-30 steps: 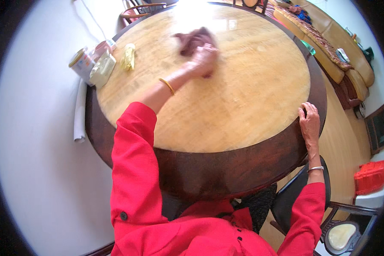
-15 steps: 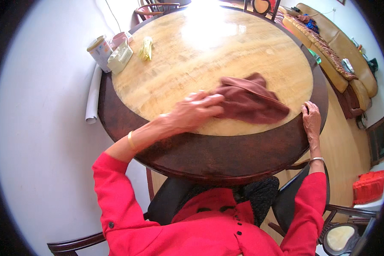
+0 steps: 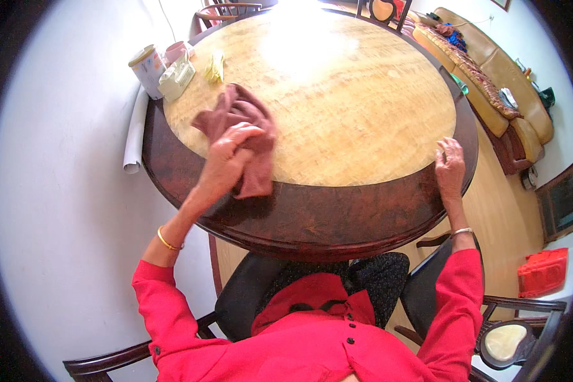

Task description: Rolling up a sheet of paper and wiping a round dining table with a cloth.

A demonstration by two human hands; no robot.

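A crumpled maroon cloth (image 3: 251, 167) lies on the left near part of the round table (image 3: 363, 127), partly over the pale inset top and partly over its dark wooden rim. My left hand (image 3: 230, 153) grips the cloth from above, its fingers closed into the folds. At the right side of the rim rests my right hand (image 3: 450, 159), its fingers spread a little and holding nothing. Just beyond the cloth is a small pale yellow bundle (image 3: 214, 67) on the tabletop.
At the table's far left stand a tall can (image 3: 149, 73), a whitish box (image 3: 176, 79) and a pink container (image 3: 179, 49). A white roll (image 3: 134, 130) leans by the wall. Dark chairs (image 3: 504, 347) surround the table; a tan sofa (image 3: 484, 54) stands at the far right.
My left hand has swept the cloth leftward across the table, from right of centre to the left side. My right hand stays at the right rim.
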